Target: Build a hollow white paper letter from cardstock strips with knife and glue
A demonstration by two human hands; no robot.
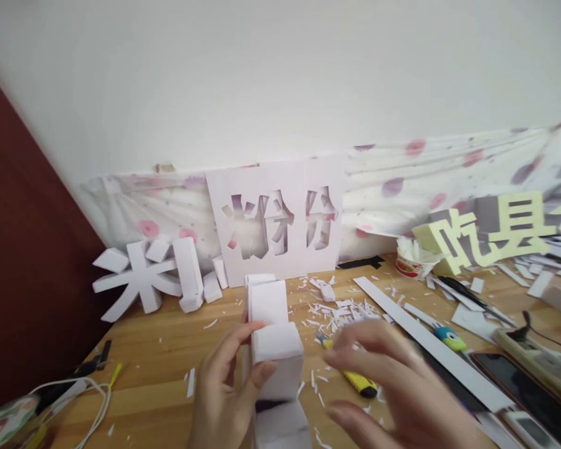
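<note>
A white foam piece (278, 343), built of stacked blocky sections, stands upright at the lower centre. My left hand (231, 380) grips its left side, thumb on the near face and fingers round the edge. To its right, my right hand (393, 380) is blurred, with thumb and fingers apart and nothing between them. Partly behind that hand, a yellow utility knife (361, 383) lies on the wooden table (154, 374). White foam scraps (346, 313) are scattered past the piece.
Foam characters (144, 280) stand at the left back, beside a cut-out board (219, 249). Yellow-faced characters (514, 231), a paper bowl (414, 267), a long white strip (434, 343), a phone (523, 386) and a power strip (537, 362) are right. Cables (105, 399) lie left.
</note>
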